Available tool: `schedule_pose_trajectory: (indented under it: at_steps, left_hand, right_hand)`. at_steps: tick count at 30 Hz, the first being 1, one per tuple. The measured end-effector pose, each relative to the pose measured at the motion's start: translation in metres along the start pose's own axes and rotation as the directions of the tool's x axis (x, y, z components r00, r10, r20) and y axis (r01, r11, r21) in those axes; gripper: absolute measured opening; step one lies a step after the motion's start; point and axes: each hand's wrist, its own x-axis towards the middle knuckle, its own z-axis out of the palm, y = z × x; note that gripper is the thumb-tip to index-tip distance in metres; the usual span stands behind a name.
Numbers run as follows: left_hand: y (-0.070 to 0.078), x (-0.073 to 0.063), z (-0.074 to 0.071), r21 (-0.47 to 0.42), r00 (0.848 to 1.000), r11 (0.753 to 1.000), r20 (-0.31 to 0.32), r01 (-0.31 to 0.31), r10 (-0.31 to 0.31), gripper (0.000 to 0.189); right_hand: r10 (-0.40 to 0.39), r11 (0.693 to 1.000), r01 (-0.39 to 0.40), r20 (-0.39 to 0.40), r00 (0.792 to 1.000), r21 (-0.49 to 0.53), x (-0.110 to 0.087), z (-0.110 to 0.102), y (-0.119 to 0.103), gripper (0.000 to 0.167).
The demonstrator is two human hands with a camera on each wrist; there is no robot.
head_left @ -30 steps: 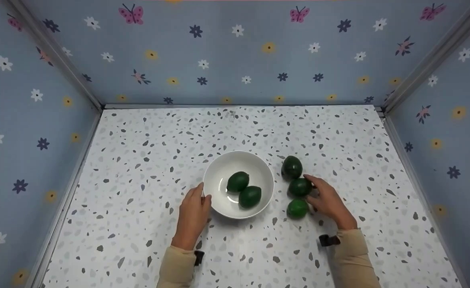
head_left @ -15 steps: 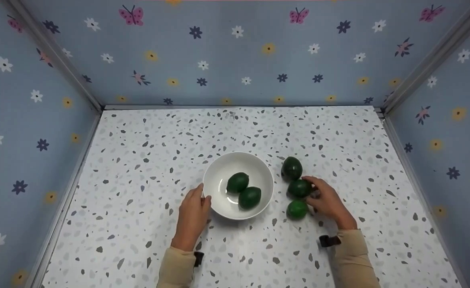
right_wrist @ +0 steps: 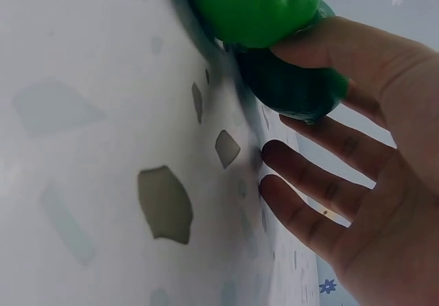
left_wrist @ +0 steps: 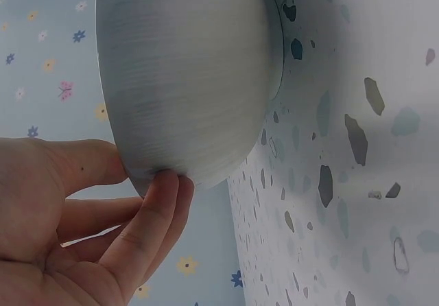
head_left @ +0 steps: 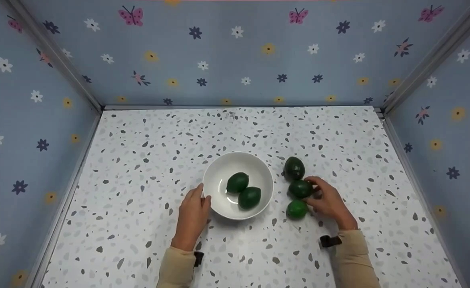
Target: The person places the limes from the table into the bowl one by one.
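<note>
Two dark green fruits (head_left: 238,183) (head_left: 249,198) lie inside the white bowl (head_left: 259,172), which stands upright between the person's hands, right beside the left one. Left hand (head_left: 193,216): holding the bowl at its near side, thumb at the rim, fingertips against the outer wall. Right hand (head_left: 329,202), well apart from the left: pinching the middle fruit (head_left: 300,189) between thumb and forefinger, its ring and little fingers standing off it. Just beyond that grip lies the darkest fruit (head_left: 295,168); just on the near side, below the right thumb, the bright green fruit (head_left: 297,209). Whether these three touch, I cannot tell. Both arms wear beige sleeves (head_left: 177,266), a black device (head_left: 199,258) at each wrist. Under the hands: white speckled worktop (head_left: 139,160). Beyond them: blue wall (head_left: 235,52), printed with flowers and butterflies.
</note>
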Motion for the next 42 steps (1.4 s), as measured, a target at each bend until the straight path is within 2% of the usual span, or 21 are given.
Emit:
schedule_pose_trajectory:
  at_steps: [6, 14, 21, 28, 42]
  left_hand:
    - [0.0, 0.0, 0.0, 0.002, 1.0, 1.0, 0.006, 0.007, -0.007, 0.049]
    - [0.002, 0.001, -0.001, -0.003, 0.999, 0.999, 0.03, 0.044, -0.044, 0.049]
    - [0.002, 0.001, -0.002, -0.01, 0.999, 0.999, 0.03, 0.042, -0.041, 0.049]
    - [0.002, 0.001, -0.001, -0.004, 1.0, 1.0, -0.008, -0.007, 0.007, 0.048]
    - [0.001, 0.0, -0.001, -0.01, 0.999, 0.999, 0.018, 0.031, -0.03, 0.05]
  right_hand:
    - [0.035, 0.999, -0.035, -0.001, 0.999, 0.007, 0.0, 0.001, 0.001, 0.06]
    - [0.036, 0.999, -0.036, 0.006, 0.999, 0.007, 0.0, -0.002, 0.001, 0.062]
    - [0.002, 1.0, -0.002, -0.008, 1.0, 0.004, -0.001, -0.005, 0.001, 0.061]
    - [-0.048, 0.999, 0.048, -0.037, 0.998, -0.018, -0.003, -0.008, -0.004, 0.058]
    - [-0.168, 0.986, 0.165, -0.089, 0.982, -0.032, -0.006, -0.012, -0.024, 0.058]
